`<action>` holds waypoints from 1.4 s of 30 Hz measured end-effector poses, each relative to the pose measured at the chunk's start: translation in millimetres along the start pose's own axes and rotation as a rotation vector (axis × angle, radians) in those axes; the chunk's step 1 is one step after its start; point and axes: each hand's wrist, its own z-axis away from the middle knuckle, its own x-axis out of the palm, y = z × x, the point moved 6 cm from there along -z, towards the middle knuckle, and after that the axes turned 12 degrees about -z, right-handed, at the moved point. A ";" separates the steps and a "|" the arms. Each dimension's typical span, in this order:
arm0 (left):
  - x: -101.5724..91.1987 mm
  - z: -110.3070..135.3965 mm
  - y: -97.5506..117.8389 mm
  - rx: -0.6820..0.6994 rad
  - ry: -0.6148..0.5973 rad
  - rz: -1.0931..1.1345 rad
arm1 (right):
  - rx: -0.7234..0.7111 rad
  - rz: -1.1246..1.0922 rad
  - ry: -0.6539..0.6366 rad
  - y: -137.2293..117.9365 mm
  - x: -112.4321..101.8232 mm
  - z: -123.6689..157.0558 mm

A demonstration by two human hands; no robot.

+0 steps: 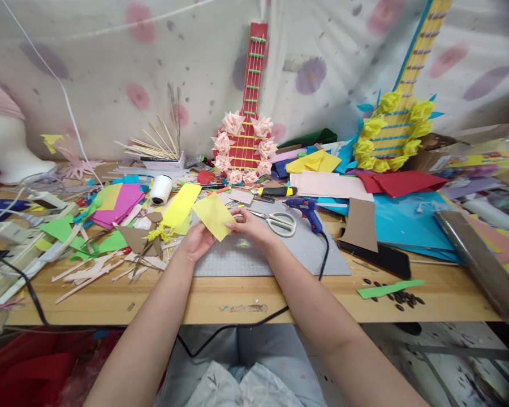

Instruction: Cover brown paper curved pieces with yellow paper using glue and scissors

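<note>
Both my hands hold a small yellow square (pixel 213 216) of paper or felt above the grey cutting mat (pixel 254 263). My left hand (pixel 198 242) grips its lower left edge, the fingers partly hidden behind it. At the right corner, my right hand (pixel 249 226) pinches it between thumb and fingers. Scissors with pale handles (pixel 281 224) lie on the mat just beyond my right hand. A blue glue gun (pixel 305 212) rests to the right of them. More yellow sheet (pixel 181 204) lies behind my left hand.
Green, magenta and brown scraps (pixel 116 206) crowd the left side. A red flower-trimmed guitar model (pixel 248 135) and a yellow one (pixel 390 135) stand at the back. The glue gun's black cord (pixel 326 254) crosses the table edge. A black phone (pixel 379 257) and dark beads (pixel 401 297) lie right.
</note>
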 end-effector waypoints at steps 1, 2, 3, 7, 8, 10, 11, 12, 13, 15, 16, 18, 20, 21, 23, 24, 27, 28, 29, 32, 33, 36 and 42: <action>0.5 0.3 -0.2 -0.007 -0.002 -0.004 | -0.004 0.003 0.010 0.2 -0.2 -0.4; 1.2 0.7 -0.6 -0.013 -0.008 -0.007 | -0.013 0.007 0.031 -0.3 -1.0 -0.7; 2.0 0.9 -1.0 -0.018 -0.017 -0.010 | -0.029 0.011 0.063 -1.4 -2.5 -1.0; 4.6 1.9 -4.2 -0.042 -0.054 -0.057 | -0.130 -0.003 0.222 -8.8 -12.0 -3.0; 4.8 2.3 -5.6 -0.054 -0.059 -0.080 | -0.153 -0.021 0.239 -10.1 -13.7 -4.3; 4.5 3.0 -8.2 -0.076 -0.060 -0.123 | -0.180 -0.062 0.250 -11.1 -15.8 -8.3; 4.1 3.3 -9.2 -0.085 -0.058 -0.140 | -0.182 -0.080 0.251 -11.0 -16.5 -10.6; 3.6 3.6 -10.0 -0.092 -0.054 -0.155 | -0.178 -0.098 0.253 -10.7 -16.9 -12.9; 3.1 3.9 -10.7 -0.097 -0.052 -0.165 | -0.170 -0.115 0.254 -10.4 -16.8 -15.0; 2.8 4.3 -11.8 -0.106 -0.061 -0.173 | -0.156 -0.162 0.243 -10.7 -15.4 -18.3; 3.1 4.4 -12.1 -0.108 -0.071 -0.172 | -0.153 -0.188 0.232 -11.4 -14.4 -19.5; 4.0 4.4 -12.3 -0.108 -0.095 -0.167 | -0.155 -0.227 0.208 -13.5 -12.8 -20.9; 4.6 4.3 -12.5 -0.113 -0.108 -0.169 | -0.168 -0.244 0.192 -15.4 -12.8 -21.5; 4.7 4.2 -12.4 -0.115 -0.107 -0.172 | -0.176 -0.245 0.187 -15.9 -13.4 -21.8; 4.8 4.3 -12.1 -0.119 -0.100 -0.178 | -0.186 -0.238 0.184 -16.1 -14.9 -22.3; 4.9 4.5 -11.9 -0.120 -0.097 -0.180 | -0.189 -0.235 0.186 -15.9 -15.7 -22.6; 5.7 5.3 -11.2 -0.122 -0.103 -0.174 | -0.191 -0.228 0.197 -15.3 -16.7 -22.9; 5.8 5.4 -11.2 -0.123 -0.107 -0.168 | -0.190 -0.224 0.202 -15.2 -16.7 -22.8; 5.9 5.5 -11.2 -0.124 -0.110 -0.161 | -0.190 -0.218 0.206 -15.2 -16.7 -22.7; 5.0 4.8 -12.5 -0.128 -0.106 -0.156 | -0.194 -0.204 0.218 -15.6 -17.1 -22.3; 4.6 4.2 -13.2 -0.129 -0.101 -0.165 | -0.198 -0.202 0.223 -15.9 -17.4 -22.2; 3.2 1.7 -14.4 -0.127 -0.070 -0.186 | -0.219 -0.209 0.238 -17.8 -18.7 -21.5; 1.9 -1.4 -10.9 -0.147 -0.012 -0.035 | -0.272 -0.208 0.303 -22.5 -23.2 -18.7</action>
